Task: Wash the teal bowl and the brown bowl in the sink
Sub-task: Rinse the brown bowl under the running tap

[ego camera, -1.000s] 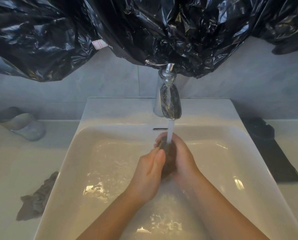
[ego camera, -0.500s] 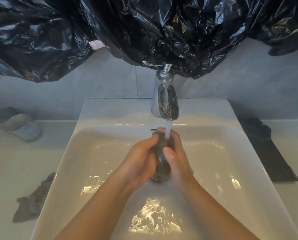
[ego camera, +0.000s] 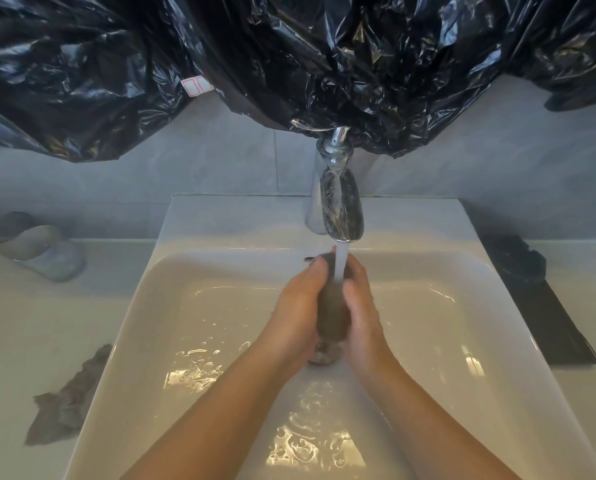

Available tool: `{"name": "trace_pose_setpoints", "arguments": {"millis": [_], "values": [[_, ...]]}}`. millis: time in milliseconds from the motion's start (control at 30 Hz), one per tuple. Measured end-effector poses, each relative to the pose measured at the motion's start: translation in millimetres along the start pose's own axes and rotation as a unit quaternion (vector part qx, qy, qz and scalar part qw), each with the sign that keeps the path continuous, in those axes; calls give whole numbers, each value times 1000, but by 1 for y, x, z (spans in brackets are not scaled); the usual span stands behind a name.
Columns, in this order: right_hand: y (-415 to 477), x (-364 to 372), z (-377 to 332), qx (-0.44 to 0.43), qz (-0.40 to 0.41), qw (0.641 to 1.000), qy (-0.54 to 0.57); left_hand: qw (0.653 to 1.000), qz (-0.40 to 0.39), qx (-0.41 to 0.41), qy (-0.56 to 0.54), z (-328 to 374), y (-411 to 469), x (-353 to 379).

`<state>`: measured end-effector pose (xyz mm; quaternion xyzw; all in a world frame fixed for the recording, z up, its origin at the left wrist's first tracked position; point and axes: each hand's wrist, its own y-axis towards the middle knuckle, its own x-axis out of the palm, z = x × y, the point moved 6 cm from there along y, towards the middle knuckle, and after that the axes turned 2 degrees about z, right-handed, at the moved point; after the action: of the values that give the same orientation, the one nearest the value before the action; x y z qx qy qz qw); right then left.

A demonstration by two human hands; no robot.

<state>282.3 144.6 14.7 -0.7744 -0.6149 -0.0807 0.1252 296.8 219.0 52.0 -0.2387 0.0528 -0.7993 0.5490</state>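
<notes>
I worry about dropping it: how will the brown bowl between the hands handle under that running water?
Probably slippery: the water stream runs straight onto the brown bowl. Likely stiff, since it shows no bending, held on edge between the left hand and right hand. Held only at its sides, it may slide down toward the sink.

Dim room, cool grey cast on wall (ego camera: 192, 168) and counter (ego camera: 30, 334). Warm light hits the sink (ego camera: 220, 216) basin: hard glare patches on wet floor toward its near edge. Black plastic sheet (ego camera: 289, 57) shows crisp specular creases. Wide-angle bend at sink rim; counter's far-left corner soft, smeared.
</notes>
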Motion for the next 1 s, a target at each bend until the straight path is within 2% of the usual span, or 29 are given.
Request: {"name": "trace_pose_setpoints", "arguments": {"millis": [67, 133, 200, 267, 333, 400, 467, 533, 600, 667, 733, 800, 833, 900, 1000], "values": [[1, -4, -7, 37, 36, 998, 37, 994, -35, 66, 80, -2, -4, 2], [1, -4, -2, 118, 43, 985, 120, 966, -84, 135, 206, -6, -9, 4], [0, 0, 3, 162, 33, 978, 129, 956, -98, 156, 230, -8, -10, 3], [-2, 5, 5, 169, 18, 980, 106, 961, -46, 170, 213, 0, -10, -1], [-1, 6, 8, 127, 15, 989, 77, 983, 29, 122, 131, 3, -8, -8], [0, 4, 5, 77, 26, 996, 37, 999, 12, 32, 13, -2, -2, -6], [0, 2, 3, 71, 25, 997, 33, 1000, -12, 14, -9, -5, -4, -3], [-1, 0, 1, 117, 50, 990, 61, 993, -33, 82, 80, -4, -11, -5], [-3, -1, 4, 186, 72, 974, 103, 960, -92, 154, 215, -10, -15, -5], [-6, 2, 7, 220, 75, 965, 126, 947, -89, 184, 249, -9, -17, -5], [-6, 2, 10, 226, 78, 959, 149, 963, -5, 182, 197, -1, -16, -8], [-6, 0, 12, 231, 83, 956, 159, 978, 106, 123, 131, -1, -9, -15], [-5, -1, 10, 232, 91, 956, 156, 987, 118, 78, 78, -4, -6, -16], [-3, -6, 11, 242, 99, 954, 143, 998, 54, 25, -6, -7, -3, -14], [-3, -12, 14, 268, 109, 946, 150, 994, -91, 38, -41, -9, -9, -10]]}}
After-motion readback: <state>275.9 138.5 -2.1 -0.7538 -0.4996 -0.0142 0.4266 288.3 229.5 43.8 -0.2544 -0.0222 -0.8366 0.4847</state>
